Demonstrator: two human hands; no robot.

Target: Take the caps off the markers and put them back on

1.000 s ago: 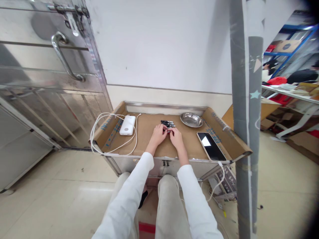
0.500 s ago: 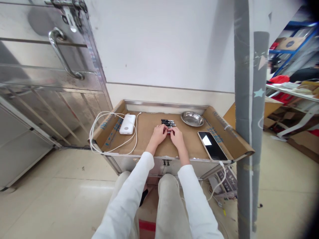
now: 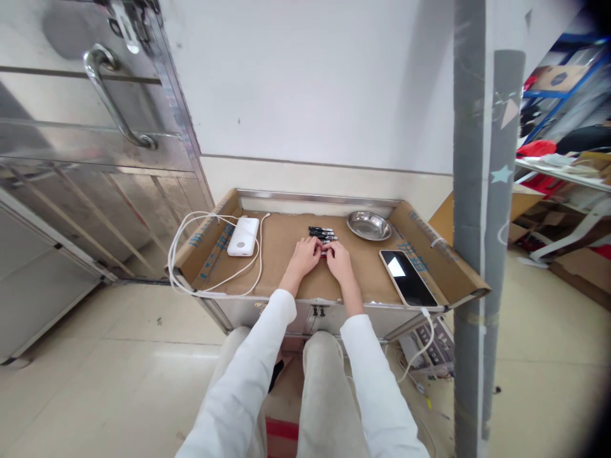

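Both hands meet over the middle of a cardboard-lined metal table [image 3: 286, 280]. My left hand [image 3: 304, 253] and my right hand [image 3: 338, 258] have their fingers curled together around a small part between them, too small to name. Just beyond the fingertips lies a small pile of black pen-like pieces [image 3: 321, 233]. White sleeves cover both forearms.
A round steel dish [image 3: 368, 225] sits at the back right. A phone [image 3: 408, 278] with a cable lies at the right front. A white power bank [image 3: 243, 236] with a looped white cable lies at the left. A grey padded post [image 3: 477, 222] stands right; a steel door [image 3: 86, 127] is left.
The hands stay together in the same spot. The camera has shifted slightly, so the scene sits a little lower and left in view.
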